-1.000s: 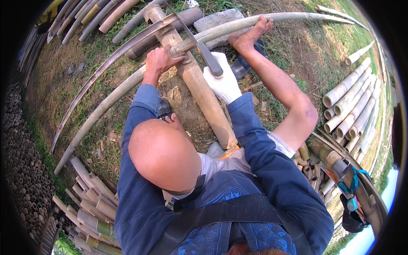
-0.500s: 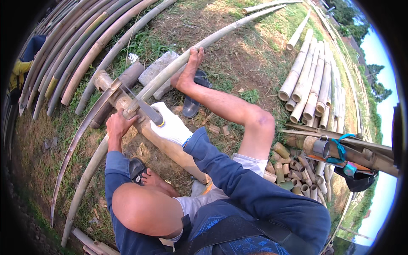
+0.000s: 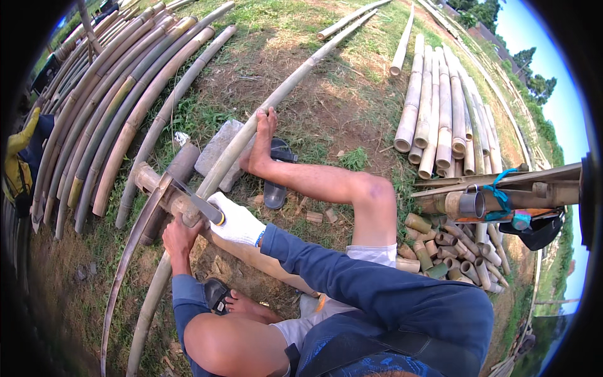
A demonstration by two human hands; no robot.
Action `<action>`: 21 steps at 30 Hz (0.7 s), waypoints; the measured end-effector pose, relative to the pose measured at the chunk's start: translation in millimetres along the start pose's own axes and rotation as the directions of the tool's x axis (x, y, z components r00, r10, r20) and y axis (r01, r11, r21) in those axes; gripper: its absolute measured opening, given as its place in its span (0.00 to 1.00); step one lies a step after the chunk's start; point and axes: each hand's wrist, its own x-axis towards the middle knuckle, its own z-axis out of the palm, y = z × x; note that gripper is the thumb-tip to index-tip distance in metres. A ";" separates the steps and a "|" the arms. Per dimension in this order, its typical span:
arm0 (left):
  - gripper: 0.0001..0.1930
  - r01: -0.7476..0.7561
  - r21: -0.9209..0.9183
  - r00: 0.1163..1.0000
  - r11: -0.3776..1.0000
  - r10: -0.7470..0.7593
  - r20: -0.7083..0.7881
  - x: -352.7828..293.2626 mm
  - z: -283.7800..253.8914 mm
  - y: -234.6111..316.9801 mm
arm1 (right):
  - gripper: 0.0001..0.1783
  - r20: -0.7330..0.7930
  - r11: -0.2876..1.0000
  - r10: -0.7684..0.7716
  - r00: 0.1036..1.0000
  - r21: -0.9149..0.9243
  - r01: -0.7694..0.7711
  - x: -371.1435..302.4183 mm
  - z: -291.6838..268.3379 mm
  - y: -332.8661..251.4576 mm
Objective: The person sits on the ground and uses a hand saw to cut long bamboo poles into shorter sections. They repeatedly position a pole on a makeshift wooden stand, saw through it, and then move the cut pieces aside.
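Observation:
My right hand (image 3: 236, 220), in a white glove, is closed round the handle of a hand saw (image 3: 204, 206) with a yellow band near the grip. Its grey blade lies across a long bamboo pole (image 3: 221, 168); teeth are too small to make out. Bare, my left hand (image 3: 181, 242) grips the same pole just nearer than the blade, fingers partly hidden. My bare foot (image 3: 265, 129) rests on the pole farther along. Beneath the pole lies a thick bamboo log (image 3: 166, 196). A curved split bamboo strip (image 3: 130, 251) leans over that log, left of my left hand.
Long bamboo poles (image 3: 119, 119) lie in rows at the left. Cut lengths (image 3: 411, 94) are stacked at the right, above a heap of short pieces (image 3: 446, 254). A stone block (image 3: 218, 154) and a sandal (image 3: 275, 182) sit beyond the log. A person's yellow sleeve (image 3: 22, 147) shows far left.
The whole view has shifted, so my hands and the log appear lower. Both hands keep their hold, and the blade remains across the pole.

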 end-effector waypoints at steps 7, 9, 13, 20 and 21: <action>0.46 -0.002 -0.033 0.996 0.999 0.005 0.091 6.9 5.4 -38.7 | 0.35 0.176 0.990 0.121 0.977 -0.091 -0.106 -184.2 -96.2 -22.7; 0.53 0.036 -0.055 0.990 0.998 -0.028 0.140 -2.9 19.7 -40.8 | 0.34 0.153 0.976 0.182 0.971 -0.144 -0.160 -227.5 -114.5 -45.5; 0.41 0.036 -0.066 0.994 0.997 -0.029 0.104 -2.6 4.5 -25.1 | 0.28 0.102 0.983 0.180 0.978 -0.063 -0.174 -118.9 -60.1 -23.8; 0.40 0.013 -0.049 0.992 0.999 -0.006 0.129 -6.0 5.0 -20.4 | 0.26 0.098 0.995 0.021 0.995 0.091 -0.030 -46.4 -7.5 19.2; 0.40 0.023 -0.052 0.994 0.998 -0.017 0.111 0.2 0.4 -30.0 | 0.28 0.116 0.992 0.093 0.989 0.077 -0.102 -83.1 -24.4 6.1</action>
